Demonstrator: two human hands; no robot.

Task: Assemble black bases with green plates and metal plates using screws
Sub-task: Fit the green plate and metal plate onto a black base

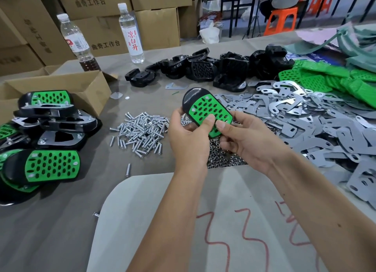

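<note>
Now both hands hold one black base (191, 97) with a green plate (209, 115) above the table (61, 220): the left hand (188, 137) grips its edge, the right hand (242, 137) pinches the plate. It looks light and stiff, best held by the rim. Screws (140, 132), nuts (221, 155), metal plates (317, 125) and finished pieces (46, 141) lie around, nothing blocks.

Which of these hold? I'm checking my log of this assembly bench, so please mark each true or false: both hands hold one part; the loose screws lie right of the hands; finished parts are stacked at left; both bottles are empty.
1. Left hand and right hand hold one black base with green plate. True.
2. The screw pile lies right of the hands. False: left; metal plates lie right.
3. Assembled parts are stacked at left. True.
4. Both bottles are empty. False: the labelled water bottle is full.
</note>
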